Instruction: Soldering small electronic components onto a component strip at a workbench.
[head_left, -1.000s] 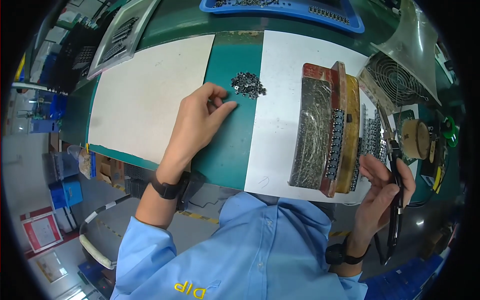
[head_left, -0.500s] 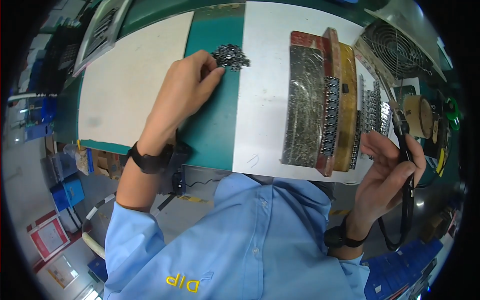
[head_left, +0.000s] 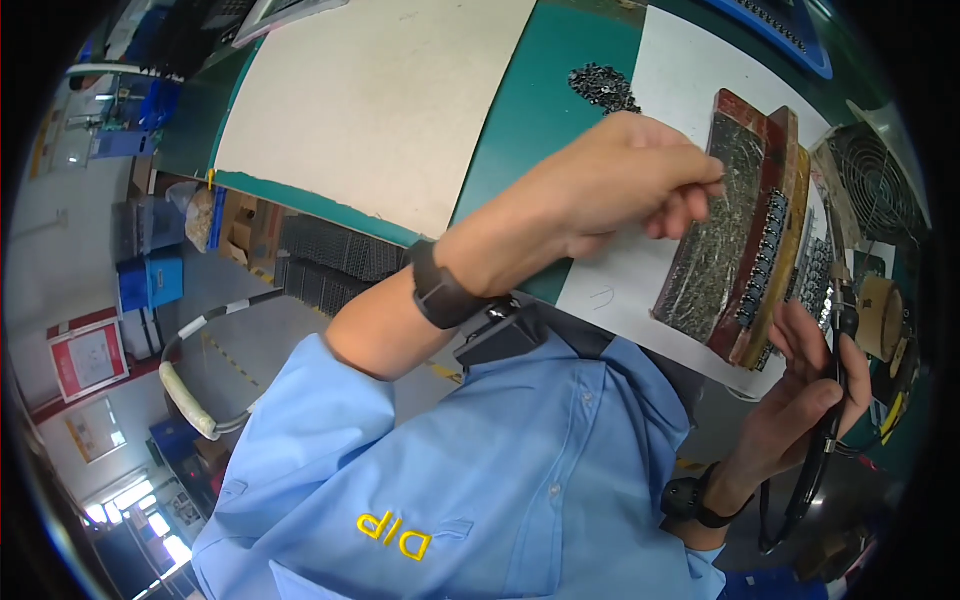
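Observation:
My left hand (head_left: 640, 185) hovers at the left side of a block-like fixture (head_left: 725, 215), thumb and fingertips pinched together. Anything between those fingertips is too small or hidden to make out. Along the fixture's right part runs a row of small dark metallic parts (head_left: 765, 255). My right hand (head_left: 800, 385) is closed around a black soldering iron (head_left: 835, 400), its metal end pointing away past the fixture's right side. A heap of small black parts (head_left: 605, 88) lies on the green mat beyond my left hand.
A pale board (head_left: 370, 110) covers the bench's left part. White paper (head_left: 610, 285) lies under the fixture. At the right are a fan with a wire guard (head_left: 870, 185), a tan roll (head_left: 880, 315) and more rows of small parts (head_left: 815, 265). A blue tray (head_left: 780, 30) stands at the far right.
My left hand has moved right from the heap of black parts to the fixture, still pinched. My right hand keeps hold of the soldering iron. The whole view has turned.

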